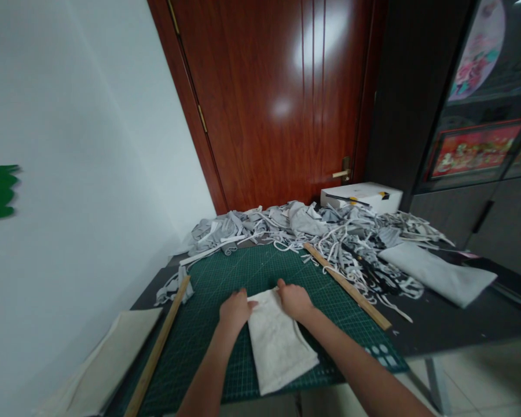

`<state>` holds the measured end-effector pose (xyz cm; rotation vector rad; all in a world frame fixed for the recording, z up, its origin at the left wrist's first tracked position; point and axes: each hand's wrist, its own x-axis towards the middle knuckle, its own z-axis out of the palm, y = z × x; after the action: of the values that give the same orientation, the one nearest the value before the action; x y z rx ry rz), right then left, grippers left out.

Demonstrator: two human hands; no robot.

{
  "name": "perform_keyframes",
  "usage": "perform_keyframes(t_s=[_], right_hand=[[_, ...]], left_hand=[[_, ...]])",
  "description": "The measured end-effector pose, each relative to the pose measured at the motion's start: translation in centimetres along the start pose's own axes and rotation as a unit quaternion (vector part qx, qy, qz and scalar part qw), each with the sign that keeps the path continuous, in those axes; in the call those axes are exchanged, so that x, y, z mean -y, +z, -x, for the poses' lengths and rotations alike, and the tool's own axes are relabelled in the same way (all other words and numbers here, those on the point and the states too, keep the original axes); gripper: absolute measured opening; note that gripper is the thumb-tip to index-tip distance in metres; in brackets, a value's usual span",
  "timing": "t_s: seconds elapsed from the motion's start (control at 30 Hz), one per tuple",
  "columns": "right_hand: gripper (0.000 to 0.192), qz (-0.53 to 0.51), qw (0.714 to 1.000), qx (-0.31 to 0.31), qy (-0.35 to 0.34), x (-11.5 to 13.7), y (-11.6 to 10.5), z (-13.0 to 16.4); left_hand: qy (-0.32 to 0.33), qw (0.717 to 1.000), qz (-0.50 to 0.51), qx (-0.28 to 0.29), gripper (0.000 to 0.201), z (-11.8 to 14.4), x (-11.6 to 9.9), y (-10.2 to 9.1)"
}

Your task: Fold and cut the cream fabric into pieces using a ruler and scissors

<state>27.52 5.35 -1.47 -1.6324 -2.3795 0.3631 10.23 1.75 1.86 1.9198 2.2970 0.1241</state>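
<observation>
A folded piece of white cloth (278,347) lies on the green cutting mat (260,263), its near end close to the mat's front edge. At the cloth's far left corner, my left hand (235,313) pinches the edge between thumb and fingers. My right hand (294,299) is closed over the far right corner, with part of the cloth hidden beneath it. Between the two hands, the far edge of the cloth runs roughly straight.
Wooden strips flank the mat, one left (160,347) and one right (347,285). Grey and white fabric scraps (304,220) pile along the back. A folded grey cloth (438,272) lies right, off-white sheets (113,359) left. Behind stand a white box (364,194) and a door (278,104).
</observation>
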Motion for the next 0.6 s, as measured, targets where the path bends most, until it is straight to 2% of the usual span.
perform_keyframes(t_s=[0.07,0.17,0.2,0.27,0.4,0.6], right_hand=[[0.027,-0.003,1.0,-0.003,0.011,-0.3,-0.2,-0.9],[0.026,-0.015,0.999,-0.006,0.031,-0.7,-0.4,-2.0],[0.025,-0.021,0.999,-0.006,0.036,-0.9,-0.3,-2.3],[0.024,-0.036,0.998,-0.002,0.044,-1.3,-0.2,-2.8],[0.026,-0.075,0.995,0.014,0.056,-2.1,-0.2,-3.5],[0.029,-0.148,0.983,0.058,0.088,-2.6,-0.6,-4.2]], left_hand=[[0.005,0.998,-0.016,-0.062,0.039,0.4,-1.2,0.1],[0.094,0.99,-0.014,-0.102,0.043,0.9,-3.3,1.3],[0.14,0.985,-0.009,-0.099,0.043,1.0,-3.9,1.8],[0.186,0.979,-0.005,-0.086,0.042,1.0,-4.5,3.2],[0.218,0.974,-0.031,-0.047,0.052,0.8,-3.9,5.1],[0.247,0.967,-0.067,0.008,0.056,0.8,-2.9,5.1]])
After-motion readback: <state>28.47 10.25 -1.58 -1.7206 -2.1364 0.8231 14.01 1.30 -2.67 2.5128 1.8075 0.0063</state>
